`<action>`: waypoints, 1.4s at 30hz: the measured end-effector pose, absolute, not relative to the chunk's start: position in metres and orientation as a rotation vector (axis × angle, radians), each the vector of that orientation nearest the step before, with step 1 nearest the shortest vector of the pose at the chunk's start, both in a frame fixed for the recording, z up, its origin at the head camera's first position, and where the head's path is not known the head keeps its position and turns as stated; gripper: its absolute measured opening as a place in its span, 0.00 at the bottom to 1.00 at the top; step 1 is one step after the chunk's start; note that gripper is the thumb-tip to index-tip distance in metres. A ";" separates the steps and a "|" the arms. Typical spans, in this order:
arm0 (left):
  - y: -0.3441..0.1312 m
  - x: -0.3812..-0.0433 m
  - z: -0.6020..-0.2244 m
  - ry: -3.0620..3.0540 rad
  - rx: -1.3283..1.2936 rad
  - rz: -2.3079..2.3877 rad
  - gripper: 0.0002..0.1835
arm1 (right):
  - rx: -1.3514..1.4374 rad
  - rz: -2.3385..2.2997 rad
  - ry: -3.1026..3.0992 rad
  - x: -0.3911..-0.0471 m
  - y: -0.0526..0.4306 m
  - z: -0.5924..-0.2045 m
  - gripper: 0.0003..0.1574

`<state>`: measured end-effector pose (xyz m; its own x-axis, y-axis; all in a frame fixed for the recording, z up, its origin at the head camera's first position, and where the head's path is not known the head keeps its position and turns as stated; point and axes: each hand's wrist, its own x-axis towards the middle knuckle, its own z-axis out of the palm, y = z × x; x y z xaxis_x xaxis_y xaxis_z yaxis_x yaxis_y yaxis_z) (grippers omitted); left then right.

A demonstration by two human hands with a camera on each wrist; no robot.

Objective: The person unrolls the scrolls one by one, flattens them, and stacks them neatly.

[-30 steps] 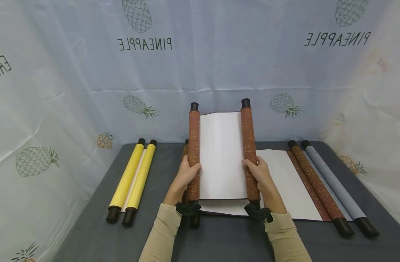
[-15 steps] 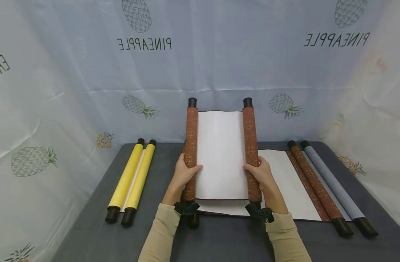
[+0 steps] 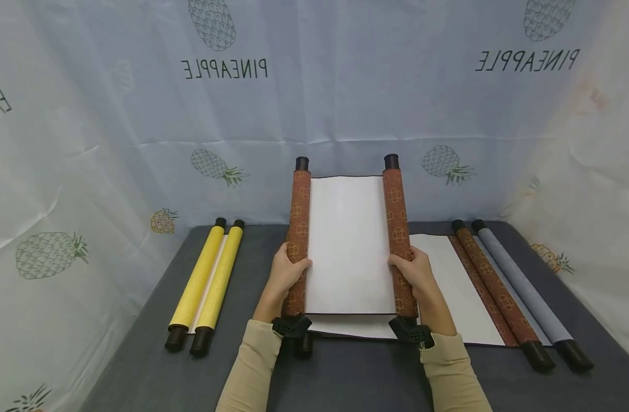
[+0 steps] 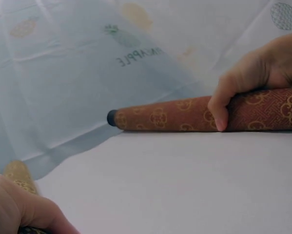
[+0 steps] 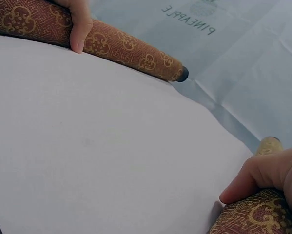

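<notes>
A brown hanging scroll (image 3: 350, 246) with gold flower patterns and black knobs is held up, its blank white paper facing me. My left hand (image 3: 285, 273) grips the left roller (image 3: 301, 206), thumb over the front at the paper's edge. On the other side my right hand (image 3: 419, 273) grips the right roller (image 3: 395, 206) the same way. Both wrist views show the paper spread between the rollers, with the left hand (image 5: 80, 24) and the right hand (image 4: 253, 73) each seen across it. The backs of the rollers are hidden.
Behind the held scroll, another unrolled white scroll (image 3: 448, 286) lies on the dark table (image 3: 345, 377), with a brown roller (image 3: 494, 280) at its right. Beside that lies a grey roller (image 3: 525, 280). A nearly closed yellow scroll (image 3: 221, 280) rests at left. Pineapple-printed curtains (image 3: 319, 103) surround the table.
My hands have moved slightly apart, the left one leftward and the right one rightward. The rollers stand farther from each other and a wider strip of white paper shows.
</notes>
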<state>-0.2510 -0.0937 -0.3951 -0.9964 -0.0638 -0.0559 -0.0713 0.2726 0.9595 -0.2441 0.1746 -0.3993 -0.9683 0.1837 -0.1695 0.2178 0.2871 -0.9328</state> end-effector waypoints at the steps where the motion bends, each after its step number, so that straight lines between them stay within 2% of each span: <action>1: -0.094 -0.251 -0.395 2.495 -0.130 1.892 0.42 | 0.390 -1.811 2.496 -0.244 0.175 -0.399 0.36; 8: -0.098 -0.252 -0.395 2.436 -0.079 1.909 0.43 | 0.263 -1.772 2.481 -0.244 0.185 -0.402 0.38; 14: -0.105 -0.251 -0.393 2.435 -0.027 1.929 0.30 | 0.226 -1.807 2.473 -0.244 0.193 -0.400 0.42; 18: -0.110 -0.250 -0.392 2.465 -0.009 1.938 0.27 | 0.170 -1.807 2.490 -0.244 0.197 -0.398 0.44; 30: -0.118 -0.251 -0.389 2.419 0.040 1.894 0.38 | 0.158 -1.810 2.385 -0.241 0.198 -0.390 0.41; 35: -0.114 -0.251 -0.386 2.336 0.055 1.915 0.37 | 0.162 -1.856 2.382 -0.241 0.196 -0.388 0.39; 42: -0.108 -0.249 -0.383 2.235 -0.063 1.971 0.34 | 0.325 -1.959 2.337 -0.241 0.190 -0.386 0.38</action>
